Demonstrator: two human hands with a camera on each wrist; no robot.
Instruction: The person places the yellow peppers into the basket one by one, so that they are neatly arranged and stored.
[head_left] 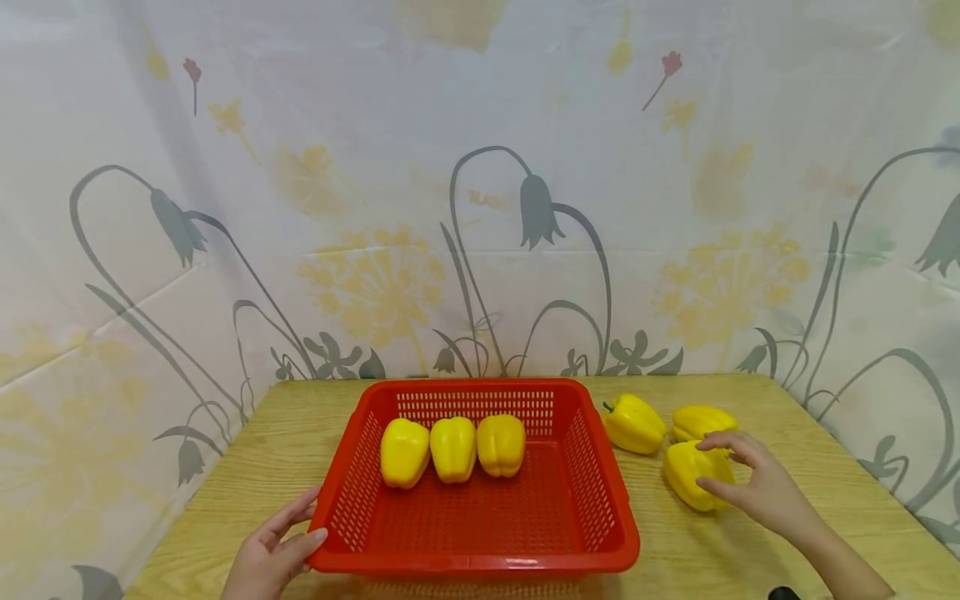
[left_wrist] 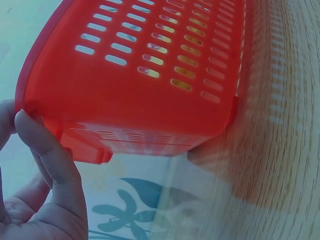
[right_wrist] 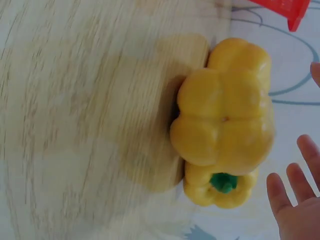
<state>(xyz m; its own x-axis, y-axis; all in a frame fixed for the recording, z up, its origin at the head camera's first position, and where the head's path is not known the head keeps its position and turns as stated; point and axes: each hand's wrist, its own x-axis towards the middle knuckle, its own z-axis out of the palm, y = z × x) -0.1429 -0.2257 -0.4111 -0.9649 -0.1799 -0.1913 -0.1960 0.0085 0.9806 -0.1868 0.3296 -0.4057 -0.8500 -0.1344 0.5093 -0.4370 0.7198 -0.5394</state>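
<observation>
A red basket (head_left: 465, 563) stands on the table with three yellow peppers (head_left: 453, 450) in a row inside. My left hand (head_left: 272, 546) pinches its near left corner; in the left wrist view the thumb and fingers of the left hand (left_wrist: 50, 175) grip the red rim (left_wrist: 24, 85). To the right of the basket lie three more yellow peppers. Over the nearest pepper (head_left: 686, 479) my right hand (head_left: 765, 487) hovers, fingers apart and curved. In the right wrist view the spread fingers of the right hand (right_wrist: 300, 200) stand beside the pepper (right_wrist: 225, 120), with a gap between them.
One pepper (head_left: 636, 423) lies close to the basket's right wall, another (head_left: 703, 421) behind the nearest one. A patterned cloth (head_left: 480, 208) hangs behind the wooden table (head_left: 277, 442). A small dark object (head_left: 783, 593) shows at the bottom edge on the right.
</observation>
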